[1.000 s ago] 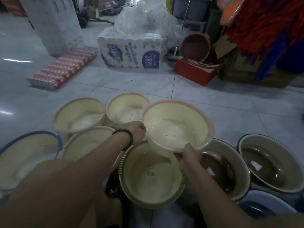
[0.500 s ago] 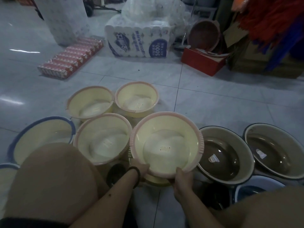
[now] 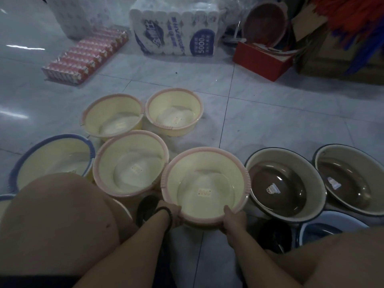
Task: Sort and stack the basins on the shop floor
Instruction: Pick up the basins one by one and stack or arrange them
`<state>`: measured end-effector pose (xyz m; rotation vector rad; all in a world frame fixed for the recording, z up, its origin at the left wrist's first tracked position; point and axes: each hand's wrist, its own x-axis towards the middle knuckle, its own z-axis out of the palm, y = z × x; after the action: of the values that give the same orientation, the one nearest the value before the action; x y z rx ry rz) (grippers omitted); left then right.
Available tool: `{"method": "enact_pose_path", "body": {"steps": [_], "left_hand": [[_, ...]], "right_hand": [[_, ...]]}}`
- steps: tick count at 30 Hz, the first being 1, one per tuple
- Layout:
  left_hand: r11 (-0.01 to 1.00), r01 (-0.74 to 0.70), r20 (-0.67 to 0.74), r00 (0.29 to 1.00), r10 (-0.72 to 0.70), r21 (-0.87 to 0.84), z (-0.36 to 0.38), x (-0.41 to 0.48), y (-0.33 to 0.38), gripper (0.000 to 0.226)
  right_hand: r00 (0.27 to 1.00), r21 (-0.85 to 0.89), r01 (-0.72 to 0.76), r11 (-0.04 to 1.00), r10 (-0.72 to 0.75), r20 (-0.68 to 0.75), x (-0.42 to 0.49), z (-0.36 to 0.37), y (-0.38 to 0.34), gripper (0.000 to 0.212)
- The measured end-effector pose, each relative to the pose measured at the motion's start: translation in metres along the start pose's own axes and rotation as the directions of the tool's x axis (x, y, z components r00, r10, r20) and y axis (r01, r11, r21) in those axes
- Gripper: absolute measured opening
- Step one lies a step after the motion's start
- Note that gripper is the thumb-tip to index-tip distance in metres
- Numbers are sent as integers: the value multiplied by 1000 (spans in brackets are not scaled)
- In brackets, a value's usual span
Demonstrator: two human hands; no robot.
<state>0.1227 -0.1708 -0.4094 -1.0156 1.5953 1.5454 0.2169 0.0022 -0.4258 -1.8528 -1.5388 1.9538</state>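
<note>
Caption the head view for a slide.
Left hand and right hand grip the near rim of a pink-rimmed cream basin among other basins on tiled floor.

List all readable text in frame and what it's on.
"5000": in the blue circle on the white wrapped pack.
Other print on that pack: blurred, unreadable.
Sticker inside the held pink-rimmed basin: too small to read.
Stickers in the two brown basins: blurred.
Red packs: print unreadable.

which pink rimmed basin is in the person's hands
The nearest pink-rimmed basin, beside the dark basin; left hand and right hand grip its near rim.
</note>
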Motion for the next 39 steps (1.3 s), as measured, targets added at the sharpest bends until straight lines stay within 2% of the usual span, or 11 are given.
{"method": "enact_pose_path", "body": {"steps": [2,8,13,16,19,23,26,30,34,36,39], "left_hand": [[996,-61,-48,997,57,-72,5,0,-1,46],[967,-136,-116,980,163,216,-1,13,10,64],[573,-10,-83,987,136,820,-16,23,24,72],[398,-45,-24,986,166,916,-12,35,42,55],[506,-61,-41,981,187,860,-3,47,52,53],[676,-199,-21,953,302,709,-2,63,57,92],[581,-310,57,910,411,753,-5,76,64,93],[539,-153,-57,934,353,828,3,81,61,82],[558,-159,3,963,270,814,14,72,51,60],[466,-154,66,978,200,871,18,58,56,56],[112,-217,197,966,166,970,26,28,84,58]], "right_hand": [[990,-71,107,992,-112,-81,7,-5,-10,48],[931,-186,323,928,-347,-112,26,-18,-40,38],[948,-284,254,924,-296,-116,40,-24,-26,31],[959,-291,178,940,-231,-162,55,-28,-27,28],[966,-294,148,944,-202,-163,66,-29,-26,30],[963,-322,148,935,-210,-167,73,-27,-20,29],[973,-339,113,934,-173,-154,81,-25,-24,29],[976,-411,113,905,-178,-123,83,-22,-31,30],[972,-450,118,885,-196,-131,71,-18,-43,40],[969,-532,92,842,-199,-147,60,-13,-54,54],[943,-664,156,731,-311,-120,33,7,-70,65]]}}
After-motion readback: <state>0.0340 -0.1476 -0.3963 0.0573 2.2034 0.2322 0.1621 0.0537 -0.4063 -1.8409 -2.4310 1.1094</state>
